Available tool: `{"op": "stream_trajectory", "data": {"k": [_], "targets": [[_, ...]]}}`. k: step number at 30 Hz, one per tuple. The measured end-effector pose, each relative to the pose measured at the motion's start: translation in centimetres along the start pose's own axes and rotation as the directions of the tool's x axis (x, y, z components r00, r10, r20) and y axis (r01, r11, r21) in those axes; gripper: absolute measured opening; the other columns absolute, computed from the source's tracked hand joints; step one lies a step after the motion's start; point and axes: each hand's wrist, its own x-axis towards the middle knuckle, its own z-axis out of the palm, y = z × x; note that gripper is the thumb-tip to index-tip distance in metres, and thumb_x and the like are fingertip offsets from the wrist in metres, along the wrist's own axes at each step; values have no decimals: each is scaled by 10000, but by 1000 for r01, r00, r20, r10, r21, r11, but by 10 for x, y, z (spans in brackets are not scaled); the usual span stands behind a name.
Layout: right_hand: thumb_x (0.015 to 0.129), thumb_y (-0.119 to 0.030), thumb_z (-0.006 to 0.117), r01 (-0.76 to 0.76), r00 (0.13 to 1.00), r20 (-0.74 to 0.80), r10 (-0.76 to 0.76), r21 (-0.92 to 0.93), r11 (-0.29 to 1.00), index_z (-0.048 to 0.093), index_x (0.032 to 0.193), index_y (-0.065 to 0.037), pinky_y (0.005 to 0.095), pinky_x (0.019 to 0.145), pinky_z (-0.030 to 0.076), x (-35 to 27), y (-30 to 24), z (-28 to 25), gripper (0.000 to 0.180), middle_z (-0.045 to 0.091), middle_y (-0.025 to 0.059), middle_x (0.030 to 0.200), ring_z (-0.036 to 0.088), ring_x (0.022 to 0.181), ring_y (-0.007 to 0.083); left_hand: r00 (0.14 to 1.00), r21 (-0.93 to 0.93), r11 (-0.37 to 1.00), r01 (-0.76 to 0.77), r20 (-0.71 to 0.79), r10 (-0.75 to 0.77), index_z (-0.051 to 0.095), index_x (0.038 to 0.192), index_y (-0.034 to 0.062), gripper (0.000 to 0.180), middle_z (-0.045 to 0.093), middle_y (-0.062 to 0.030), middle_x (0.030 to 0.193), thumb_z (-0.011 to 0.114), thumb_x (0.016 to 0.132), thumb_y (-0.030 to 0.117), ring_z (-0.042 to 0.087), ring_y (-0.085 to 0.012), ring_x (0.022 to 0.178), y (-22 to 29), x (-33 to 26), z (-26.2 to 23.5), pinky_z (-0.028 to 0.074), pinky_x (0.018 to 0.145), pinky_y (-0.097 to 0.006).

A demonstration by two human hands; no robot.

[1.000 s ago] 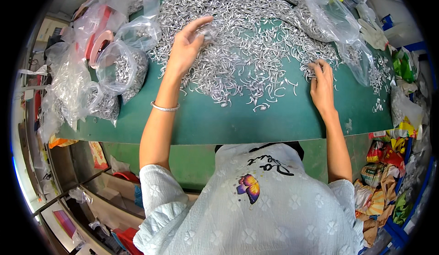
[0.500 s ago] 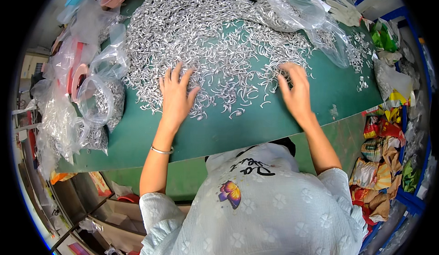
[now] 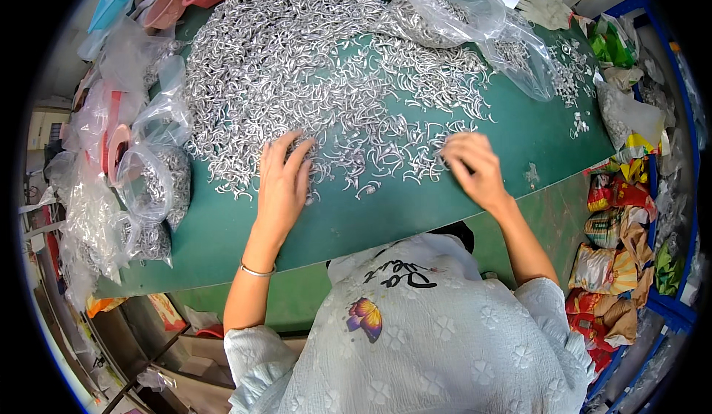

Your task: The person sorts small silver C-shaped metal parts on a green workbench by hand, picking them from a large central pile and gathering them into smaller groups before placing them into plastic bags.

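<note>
From where I stand, a heap of small metal pieces (image 3: 274,65) spreads over the green tabletop (image 3: 356,232), ahead of both hands and thinning between them. They are silvery, slim and curved like little crescents, shiny and tangled together. The left hand (image 3: 282,180) is palm down at the heap's near edge, fingers loose and parted. The right hand (image 3: 475,165) has its fingers curled in at the scattered pieces; I can't tell whether it grips any.

As for writing, dark script runs across the shirt front (image 3: 399,274), nearer the body than the hands, above a printed butterfly (image 3: 366,319). Beyond the right hand, a clear bag (image 3: 512,54) lies by the heap.
</note>
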Motion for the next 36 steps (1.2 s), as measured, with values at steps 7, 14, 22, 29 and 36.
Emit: {"op": "stream_trajectory", "data": {"k": [7, 14, 22, 29, 36], "targets": [[740, -161, 773, -22, 999, 42, 30, -170, 985, 643, 1013, -42, 389, 940, 389, 17, -15, 7, 325, 606, 88, 1129, 535, 1091, 289, 992, 281, 959, -35, 128, -2, 536, 1305, 73, 554, 430, -137, 1421, 721, 813, 249, 315, -425, 1349, 31, 0, 20, 241, 1100, -563], [812, -42, 701, -257, 936, -230, 267, 72, 964, 653, 977, -23, 315, 748, 461, 13, 32, -9, 172, 653, 70, 926, 588, 844, 208, 985, -60, 989, -134, 98, 139, 593, 1215, 53, 469, 470, -149, 1367, 738, 771, 94, 395, -397, 1296, 48, -17, 28, 318, 1076, -528], [957, -13, 504, -307, 651, 77, 756, 937, 169, 542, 1188, 97, 313, 847, 537, 17, 43, -32, 258, 630, 192, 1109, 644, 1016, 255, 1000, 143, 990, -2, -13, 4, 608, 1202, 76, 368, 458, -156, 1378, 661, 838, 75, 412, -361, 1302, 27, -13, 39, 268, 1098, -572], [929, 30, 448, -352, 734, 115, 670, 907, 231, 505, 1231, 136, 387, 973, 512, 16, 38, -64, 325, 567, 277, 1246, 591, 1159, 341, 993, 216, 974, 70, -109, -47, 617, 1169, 42, 307, 432, -171, 1406, 595, 863, 26, 357, -372, 1351, 30, -13, 32, 230, 1107, -601], [918, 27, 441, -488, 799, -67, 598, 509, 709, 639, 1073, 4, 261, 756, 487, 7, 41, -47, 252, 651, 96, 1058, 622, 949, 158, 998, 100, 995, 2, -55, 4, 586, 1227, 71, 389, 412, -165, 1431, 614, 845, 3, 347, -398, 1358, 66, -9, 47, 216, 1119, -593]]}}
